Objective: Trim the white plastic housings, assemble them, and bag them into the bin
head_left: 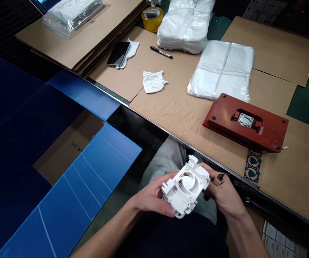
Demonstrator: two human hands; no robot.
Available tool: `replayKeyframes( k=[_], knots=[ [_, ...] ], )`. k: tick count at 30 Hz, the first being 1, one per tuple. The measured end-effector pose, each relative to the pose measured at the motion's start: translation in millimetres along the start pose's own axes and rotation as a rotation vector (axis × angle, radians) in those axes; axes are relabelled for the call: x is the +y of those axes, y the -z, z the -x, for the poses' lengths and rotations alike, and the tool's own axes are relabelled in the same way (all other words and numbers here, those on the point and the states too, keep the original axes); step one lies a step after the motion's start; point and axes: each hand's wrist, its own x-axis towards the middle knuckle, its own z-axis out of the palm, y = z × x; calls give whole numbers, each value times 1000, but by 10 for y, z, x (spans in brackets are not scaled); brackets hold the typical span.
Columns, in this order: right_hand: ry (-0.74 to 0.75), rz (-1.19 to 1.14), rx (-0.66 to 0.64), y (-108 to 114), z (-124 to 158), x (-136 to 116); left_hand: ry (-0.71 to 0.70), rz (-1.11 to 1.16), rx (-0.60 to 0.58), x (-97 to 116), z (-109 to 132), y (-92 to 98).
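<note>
"Left hand (154,199), what did it have hold of?"

"It was clamped on the left side of a white plastic part (189,183), thumb on top, most of its fingers hidden behind. Up on the cardboard-covered desk (167,113), beyond that hand, lay a crumpled white cloth (153,82)."

"And where was the part?"

"Above the person's lap (163,158), between both hands, just off the desk's near edge, tilted, its round opening facing up. Farther back on the desk sat a tied stack of clear bags (222,70)."

"And the right hand (226,195)?"

"Wrapped around a small dark-and-tan object (218,179) I couldn't identify. I couldn't tell whether that hand's fingertips touched the part's right edge."

"Past that?"

"A red block (270,127) lay there, a square silvery piece (246,120) in its recess and a dark patterned strip (252,167) at its near edge."
</note>
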Motion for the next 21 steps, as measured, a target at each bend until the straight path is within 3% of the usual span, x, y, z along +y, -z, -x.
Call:
replayKeyframes(
  k=[6,21],
  knots=[
    [-19,-42,8,50,15,111,-61,-315,16,133,-66,14],
    [-68,-140,75,78,37,250,11,-390,70,217,-80,-84]
  ],
)
